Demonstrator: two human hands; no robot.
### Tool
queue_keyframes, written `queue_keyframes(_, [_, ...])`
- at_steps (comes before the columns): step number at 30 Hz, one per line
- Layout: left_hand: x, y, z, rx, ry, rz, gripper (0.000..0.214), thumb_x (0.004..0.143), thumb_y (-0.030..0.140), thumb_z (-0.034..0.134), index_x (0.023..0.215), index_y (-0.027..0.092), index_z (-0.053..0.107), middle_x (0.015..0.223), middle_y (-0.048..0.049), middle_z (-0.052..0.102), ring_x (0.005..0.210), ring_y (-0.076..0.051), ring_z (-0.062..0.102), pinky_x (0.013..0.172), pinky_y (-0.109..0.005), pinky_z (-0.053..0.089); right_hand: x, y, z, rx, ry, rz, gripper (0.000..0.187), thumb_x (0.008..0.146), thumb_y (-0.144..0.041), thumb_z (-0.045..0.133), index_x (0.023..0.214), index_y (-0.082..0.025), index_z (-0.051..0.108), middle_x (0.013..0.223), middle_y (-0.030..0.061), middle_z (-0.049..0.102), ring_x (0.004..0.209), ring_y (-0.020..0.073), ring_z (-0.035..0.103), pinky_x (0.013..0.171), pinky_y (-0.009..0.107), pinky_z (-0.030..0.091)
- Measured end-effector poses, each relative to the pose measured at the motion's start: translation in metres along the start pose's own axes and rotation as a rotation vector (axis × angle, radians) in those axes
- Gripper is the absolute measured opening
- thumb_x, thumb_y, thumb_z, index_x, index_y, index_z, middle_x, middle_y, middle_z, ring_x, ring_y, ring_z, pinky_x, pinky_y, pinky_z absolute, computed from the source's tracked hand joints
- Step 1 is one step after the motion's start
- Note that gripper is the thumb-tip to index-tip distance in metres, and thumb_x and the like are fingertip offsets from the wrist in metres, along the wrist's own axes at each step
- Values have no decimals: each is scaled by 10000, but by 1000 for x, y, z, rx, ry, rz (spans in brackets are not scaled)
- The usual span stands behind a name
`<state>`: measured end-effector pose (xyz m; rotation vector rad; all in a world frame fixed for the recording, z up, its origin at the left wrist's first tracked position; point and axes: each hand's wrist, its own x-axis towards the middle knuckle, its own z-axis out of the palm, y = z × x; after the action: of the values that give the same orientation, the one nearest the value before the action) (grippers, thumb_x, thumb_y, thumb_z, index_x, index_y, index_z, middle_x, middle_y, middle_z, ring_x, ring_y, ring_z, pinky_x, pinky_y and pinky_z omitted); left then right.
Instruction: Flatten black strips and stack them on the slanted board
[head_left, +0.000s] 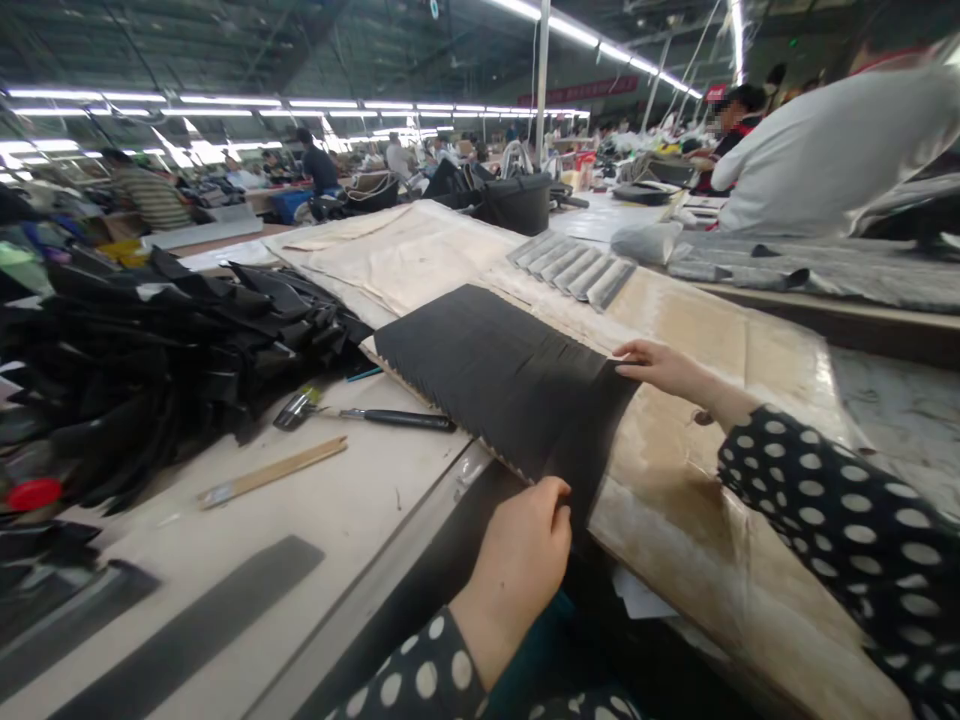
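A row of overlapping black fabric strips (pixel 495 375) lies across a brown board (pixel 697 470) on the workbench. My left hand (pixel 525 550) pinches the near end of the last strip at the board's front edge, fingers closed on it. My right hand (pixel 660 365) holds the far end of the same strip, fingers pressed on its edge. Both sleeves are black with white dots.
A heap of black material (pixel 150 350) fills the left. A brush (pixel 367 412), a wooden stick (pixel 274 472) and a dark strip (pixel 187 630) lie on the white bench. Grey strips (pixel 574 265) sit farther back. A person in white (pixel 825 150) works at the right.
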<state>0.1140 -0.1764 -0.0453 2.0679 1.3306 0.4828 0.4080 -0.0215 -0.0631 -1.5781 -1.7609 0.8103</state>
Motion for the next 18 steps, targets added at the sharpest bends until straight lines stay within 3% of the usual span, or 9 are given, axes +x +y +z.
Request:
queue_keyframes(7, [27,4,0,109,15,-59,235,811,220,413,998,212,556,855,-47,656,787,-188,613,699,-296,445,43,11,9,-105,33,-68,327,691,-328,566,965,-151,533,898,70,633,828,192,577,777,359,457])
queue_keyframes(18, [34,0,3,139,-9,-86,226,814,231,422,995,210,558,837,-50,653,765,-181,611,689,-292,441,50,26,17,-38,-16,-46,295,693,-325,571,942,-170,536,871,55,636,818,181,582,778,346,460])
